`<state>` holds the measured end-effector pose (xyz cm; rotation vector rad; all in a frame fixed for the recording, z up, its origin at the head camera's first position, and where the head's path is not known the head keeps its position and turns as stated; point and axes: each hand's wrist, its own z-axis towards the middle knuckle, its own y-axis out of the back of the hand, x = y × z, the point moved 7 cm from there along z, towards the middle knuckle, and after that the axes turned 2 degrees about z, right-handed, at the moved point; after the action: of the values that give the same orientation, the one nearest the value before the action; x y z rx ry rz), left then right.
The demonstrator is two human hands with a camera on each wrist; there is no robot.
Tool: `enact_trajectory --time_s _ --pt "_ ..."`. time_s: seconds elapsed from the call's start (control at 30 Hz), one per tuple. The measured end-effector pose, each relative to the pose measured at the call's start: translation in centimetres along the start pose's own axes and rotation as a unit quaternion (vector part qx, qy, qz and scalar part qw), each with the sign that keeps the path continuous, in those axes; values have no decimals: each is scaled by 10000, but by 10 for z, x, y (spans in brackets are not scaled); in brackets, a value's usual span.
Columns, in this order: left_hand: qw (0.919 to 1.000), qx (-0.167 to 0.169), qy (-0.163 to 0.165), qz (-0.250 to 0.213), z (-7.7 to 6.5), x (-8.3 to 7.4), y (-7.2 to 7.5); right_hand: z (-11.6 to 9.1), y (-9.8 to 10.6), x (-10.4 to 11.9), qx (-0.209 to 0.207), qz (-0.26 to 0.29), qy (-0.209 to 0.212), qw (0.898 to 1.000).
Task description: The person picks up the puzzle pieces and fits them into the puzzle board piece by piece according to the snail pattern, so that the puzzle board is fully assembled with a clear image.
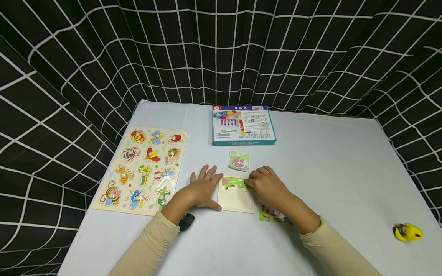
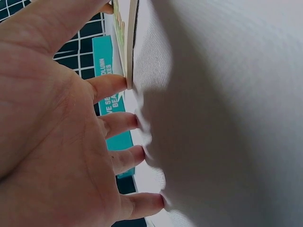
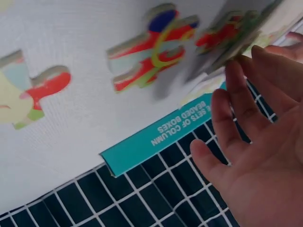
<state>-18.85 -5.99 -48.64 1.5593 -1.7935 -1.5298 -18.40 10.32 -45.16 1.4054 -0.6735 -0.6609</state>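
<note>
A shallow wooden puzzle tray (image 1: pixel 236 201) lies in front of me, with green jigsaw pieces (image 1: pixel 232 181) along its far edge. My left hand (image 1: pixel 202 189) has its fingers spread on the cloth, its thumb and index finger touching the tray's left side. In the left wrist view its fingertips (image 2: pixel 125 158) rest on the cloth. My right hand (image 1: pixel 271 189) pinches a green puzzle piece (image 1: pixel 246 186) at the tray's far right corner; the fingers partly hide it. Loose jigsaw pieces (image 1: pixel 265 214) lie under the right wrist, more clearly seen as red, blue and green pieces (image 3: pixel 163 59) in the right wrist view.
A small picture card (image 1: pixel 239 161) lies beyond the tray, and a teal-edged box (image 1: pixel 243 126) behind it. To the left is an insect peg puzzle board (image 1: pixel 141 168). A black object (image 1: pixel 187 222) sits by the left wrist; a yellow toy (image 1: pixel 408 232) stands far right.
</note>
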Motion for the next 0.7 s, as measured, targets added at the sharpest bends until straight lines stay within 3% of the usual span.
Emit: enact_trajectory --time_s 0.33,0.53,0.7 --pt "10000 1 -5 -65 -1 1 4 -15 12 -16 12 854 -228 9961" --pt "9999 1 -11 -146 -2 3 4 -30 8 -22 355 854 -363 9950" --pt "9997 30 -66 -219 -1 1 1 -41 3 -26 301 846 -478 9948"
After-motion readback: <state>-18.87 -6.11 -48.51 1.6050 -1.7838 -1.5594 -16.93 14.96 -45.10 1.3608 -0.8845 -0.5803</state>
